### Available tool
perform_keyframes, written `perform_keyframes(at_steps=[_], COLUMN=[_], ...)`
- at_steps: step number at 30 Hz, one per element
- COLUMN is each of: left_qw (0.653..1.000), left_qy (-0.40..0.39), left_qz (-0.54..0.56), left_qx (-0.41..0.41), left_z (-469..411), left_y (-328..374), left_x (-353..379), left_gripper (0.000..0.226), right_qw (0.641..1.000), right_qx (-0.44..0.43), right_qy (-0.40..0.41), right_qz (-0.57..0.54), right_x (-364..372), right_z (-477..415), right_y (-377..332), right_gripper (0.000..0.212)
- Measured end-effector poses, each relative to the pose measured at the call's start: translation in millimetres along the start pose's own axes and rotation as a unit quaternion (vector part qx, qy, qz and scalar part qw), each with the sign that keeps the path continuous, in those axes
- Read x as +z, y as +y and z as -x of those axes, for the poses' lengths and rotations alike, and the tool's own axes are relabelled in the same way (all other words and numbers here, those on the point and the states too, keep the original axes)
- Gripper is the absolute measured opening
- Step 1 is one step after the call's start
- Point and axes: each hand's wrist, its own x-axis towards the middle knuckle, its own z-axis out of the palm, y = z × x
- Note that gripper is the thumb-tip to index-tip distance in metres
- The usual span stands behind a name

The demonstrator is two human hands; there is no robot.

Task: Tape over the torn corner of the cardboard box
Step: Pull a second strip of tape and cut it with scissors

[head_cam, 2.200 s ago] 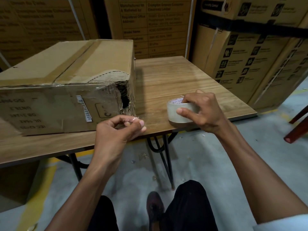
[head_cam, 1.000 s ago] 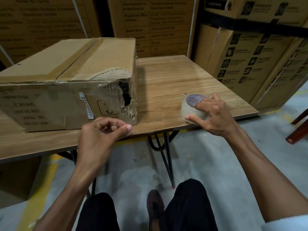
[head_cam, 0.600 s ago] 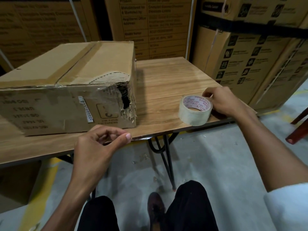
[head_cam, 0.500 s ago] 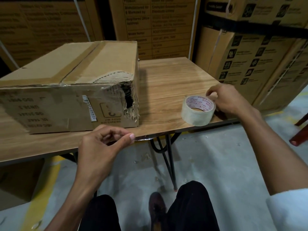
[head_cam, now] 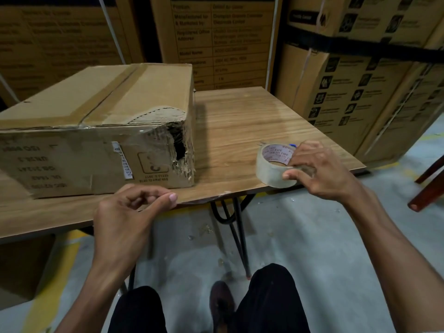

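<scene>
Right hand (head_cam: 322,174) clamped on the roll of clear packing tape (head_cam: 275,165), thumb against the near outer wall, fingers draped over the top rim and into the core. Standing flat near the front right edge of the wood-grain desk (head_cam: 240,121), that roll, with red print on its inner cardboard ring and a small tab of tape sticking up at the far rim. Left hand (head_cam: 125,212) loosely curled at the front desk edge, thumb and forefinger pinched together; cannot tell whether anything lies between them. Well apart from the roll, on the left half of the desk, the brown corrugated cardboard box (head_cam: 101,131), long, low and closed. Brown tape down the top seam. Near face creased and scuffed, with upside-down black print, a white label strip and a glossy patch of clear film. Torn corner (head_cam: 180,147) at the near right end: a dark ragged hole through the face, shredded cardboard hanging at its lower lip, corrugated flutes laid bare along the top edge just above. Nothing covering that hole yet. Stacked printed cartons (head_cam: 355,87) behind and to the right, black hairpin desk legs (head_cam: 236,234) below, dark trousers and a shoe on the grey floor.
</scene>
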Motion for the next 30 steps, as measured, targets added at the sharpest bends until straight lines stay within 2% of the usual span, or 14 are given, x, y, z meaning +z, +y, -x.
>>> perform_keyframes(at_steps=[3,5,6,8,9,10,13,14,19,24,27,30], left_qw=[1.0,0.999,0.999,0.999,0.999,0.999,0.999,0.999,0.999,0.999,0.999,0.999], left_qy=[-0.012,-0.024,-0.028,-0.032,-0.032,-0.033,-0.035,-0.036,-0.034,-0.03,-0.031,-0.034], left_qz=[-0.021,-0.026,-0.029,-0.037,-0.038,-0.039,-0.04,-0.039,-0.032,-0.023,-0.004,0.004], left_qx=[-0.007,-0.012,-0.01,0.0,0.004,0.007,0.007,0.006,-0.008,-0.008,-0.017,-0.019], left_z=[-0.3,-0.4,-0.8,-0.8,0.3,1.6,6.4,7.9,14.4,15.4,15.7,16.6], left_y=[1.0,1.6,1.8,1.9,1.8,2.1,1.9,1.6,2.3,1.3,2.2,3.0], left_x=[-3.9,-4.8,-5.5,-7.7,-8.9,-9.5,-9.5,-9.4,-10.8,-12.1,-11.6,-12.9], left_gripper=[0.022,0.02,0.02,0.02,0.02,0.02,0.016,0.015,0.019,0.015,0.016,0.016], right_qw=[0.999,0.997,0.993,0.972,0.967,0.967,0.966,0.962,0.937,0.911,0.912,0.92], right_qx=[0.031,0.07,0.093,0.139,0.169,0.204,0.246,0.246,0.301,0.3,0.338,0.387], right_qy=[-0.005,-0.035,-0.019,0.095,0.136,0.131,-0.064,-0.101,-0.143,-0.243,-0.197,-0.059], right_qz=[0.032,-0.014,-0.076,-0.162,-0.134,-0.079,0.041,0.06,0.102,0.143,0.123,-0.007], right_x=[3.0,-2.0,-5.3,-10.5,-10.9,-10.8,-5.0,-1.7,-6.3,-22.9,-40.1,-54.3], right_z=[0.5,-0.7,-2.3,-9.0,-15.5,-23.4,-40.5,-43.9,-60.7,-57.5,-43.0,-15.7], right_y=[2.5,2.6,3.1,7.3,14.6,23.5,47.2,52.1,46.4,44.2,40.3,33.9], right_gripper=[0.043,0.039,0.037,0.03,0.023,0.018,0.021,0.021,0.017,0.008,0.014,0.011])
